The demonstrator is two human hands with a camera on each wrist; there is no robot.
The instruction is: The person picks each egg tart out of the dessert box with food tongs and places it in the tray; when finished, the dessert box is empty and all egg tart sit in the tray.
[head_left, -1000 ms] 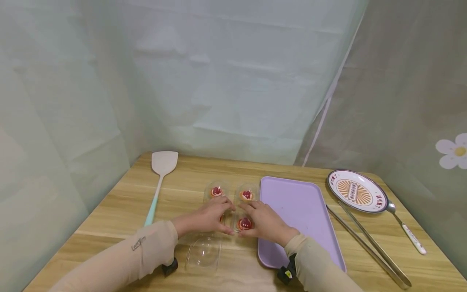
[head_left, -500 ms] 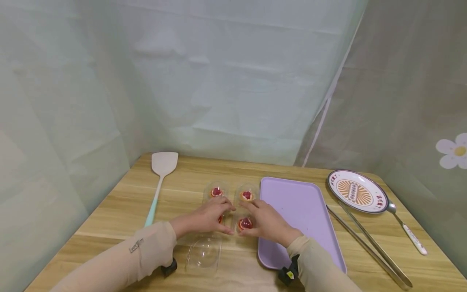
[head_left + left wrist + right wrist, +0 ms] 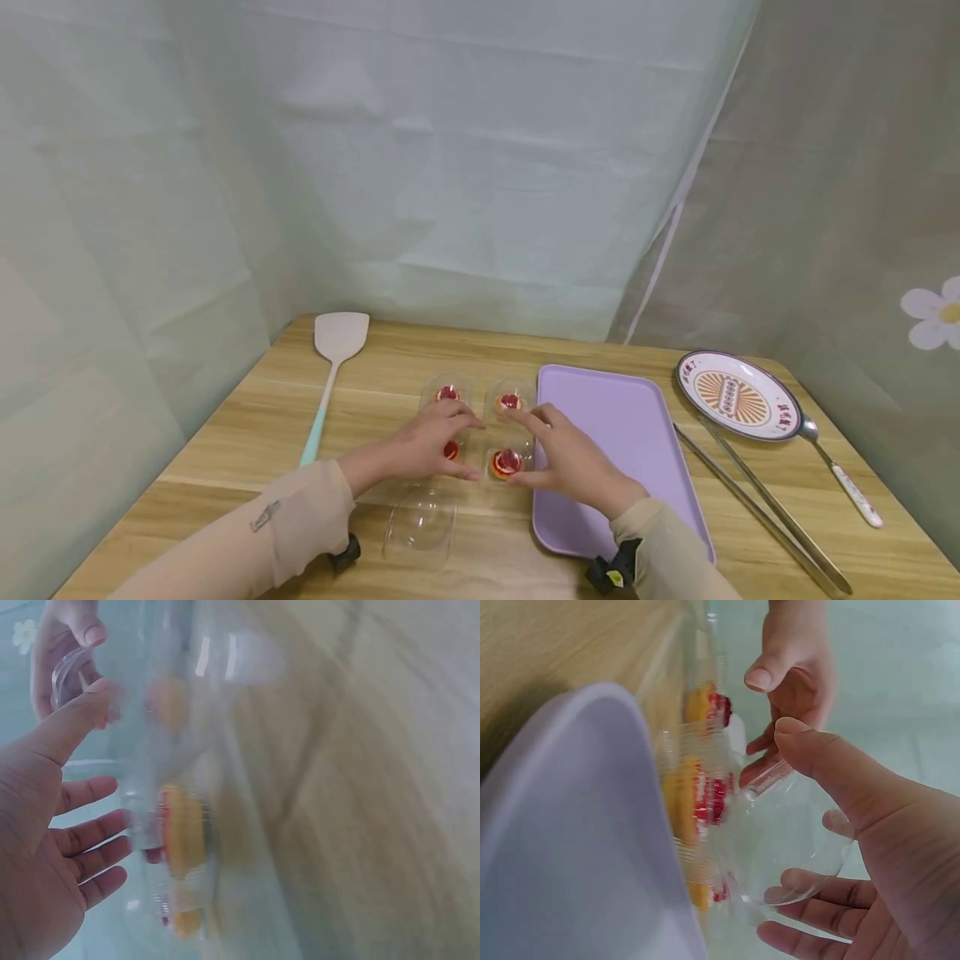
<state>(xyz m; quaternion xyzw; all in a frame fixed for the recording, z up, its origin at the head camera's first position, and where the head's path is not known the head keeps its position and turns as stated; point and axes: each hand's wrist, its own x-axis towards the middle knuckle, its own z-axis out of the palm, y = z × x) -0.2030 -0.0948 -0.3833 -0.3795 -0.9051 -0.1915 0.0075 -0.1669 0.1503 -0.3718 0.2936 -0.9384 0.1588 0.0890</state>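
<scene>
1. Around mid-table, just above the red-topped tart (image 3: 507, 463) closest to the right hand, there was a clear domed lid (image 3: 776, 832), tipped over a bit. Couldn't tell if its edge touched the case underneath.
2. The right hand (image 3: 573, 462) had that lid pinched, thumb on one side, fingers on the other.
3. The left hand (image 3: 420, 442) was next to a second tart (image 3: 451, 450), fingers spread, thumb well away from them. Couldn't tell whether the tips touched plastic.
4. A third tart (image 3: 447, 393) and a fourth tart (image 3: 510, 402) sat behind those two, also in clear packaging.
5. Nearer the person, a clear plastic piece (image 3: 422, 521) lay on the wooden table (image 3: 397, 350).
6. The purple tray (image 3: 615, 425) was right beside the tarts, partly under the right arm.
7. Past that: metal tongs (image 3: 765, 493), a printed plate (image 3: 750, 377) and a spoon (image 3: 847, 485).
8. Way over on the other side lay a spatula (image 3: 327, 396), with pale curtains (image 3: 450, 167) behind everything.
</scene>
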